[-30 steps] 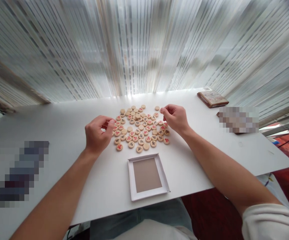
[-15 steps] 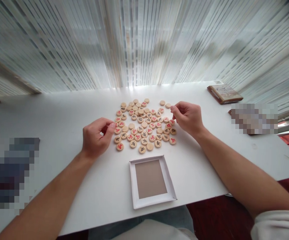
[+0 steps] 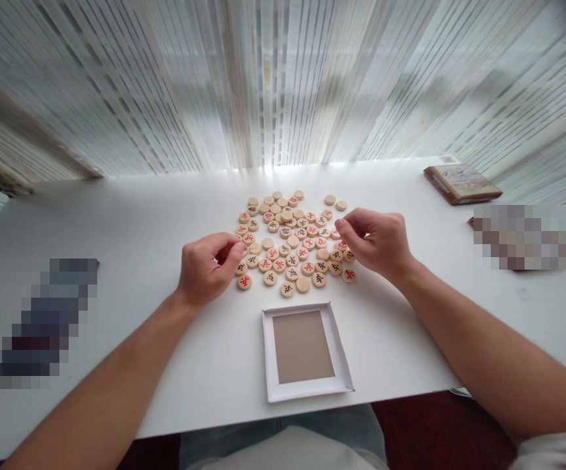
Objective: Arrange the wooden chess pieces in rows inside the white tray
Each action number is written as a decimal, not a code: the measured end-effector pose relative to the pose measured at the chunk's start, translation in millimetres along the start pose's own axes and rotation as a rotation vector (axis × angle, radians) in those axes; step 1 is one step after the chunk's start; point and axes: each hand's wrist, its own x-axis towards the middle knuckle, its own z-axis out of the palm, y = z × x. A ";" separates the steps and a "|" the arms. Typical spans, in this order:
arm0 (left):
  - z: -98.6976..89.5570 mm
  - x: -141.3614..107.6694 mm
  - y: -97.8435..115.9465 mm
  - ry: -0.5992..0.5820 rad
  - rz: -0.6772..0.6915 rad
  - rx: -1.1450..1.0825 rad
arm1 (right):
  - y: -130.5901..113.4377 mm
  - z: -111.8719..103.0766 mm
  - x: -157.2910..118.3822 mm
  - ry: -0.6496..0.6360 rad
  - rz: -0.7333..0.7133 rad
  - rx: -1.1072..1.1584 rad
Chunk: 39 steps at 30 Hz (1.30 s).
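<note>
Many round wooden Chinese chess pieces (image 3: 292,260), with red or black characters or plain tops, lie spread in a loose patch on the white table. A few rest on top of others toward the back. At the patch's left edge is my left hand (image 3: 211,267), thumb and forefinger pinched together over the pieces there. My right hand (image 3: 378,241) is curled over the right edge, its fingertips pinched and partly covering red pieces. Whether either pinch holds a piece is hidden. Closer to me stands a shallow white box tray (image 3: 269,352) with a brown bottom.
A brown flat box (image 3: 462,183) lies at the back right, with a blurred-out item (image 3: 525,236) before it. Another blurred-out dark item (image 3: 50,320) is at the left. A striped curtain (image 3: 243,85) hangs behind the white table (image 3: 165,202).
The view has shifted slightly, moving the scene rightward. Relative to the pieces, my left hand has come a little to the right; my right hand has come left and nearer me, covering more pieces.
</note>
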 end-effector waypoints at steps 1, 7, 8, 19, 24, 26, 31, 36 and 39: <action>-0.2 0.0 0.1 -0.003 0.001 0.001 | -1.8 -0.4 -0.6 -0.006 -0.008 -0.009; -1.0 -1.9 1.3 -0.025 0.011 -0.012 | -6.7 0.0 -2.8 -0.042 -0.056 -0.022; -0.7 -2.6 1.5 -0.031 0.014 -0.017 | -6.4 0.2 -2.9 -0.041 -0.059 -0.021; -8.6 1.3 -4.2 0.047 -0.043 0.016 | -6.5 4.6 -4.7 -0.042 -0.108 0.040; -15.3 6.8 -17.3 0.166 -0.172 0.040 | -3.1 1.7 -6.9 0.153 0.005 0.134; -16.3 7.7 -20.9 0.170 -0.197 0.045 | -0.7 1.2 -7.8 0.192 0.037 0.156; -15.8 9.6 -26.8 0.122 -0.211 0.097 | 0.6 5.6 -7.4 0.150 -0.025 0.124; -11.4 10.1 -31.1 0.046 -0.195 0.137 | 2.0 12.8 -6.3 0.059 -0.036 0.108; -9.5 12.3 -28.9 -0.011 -0.184 0.140 | 4.6 17.1 -6.9 -0.046 -0.077 0.063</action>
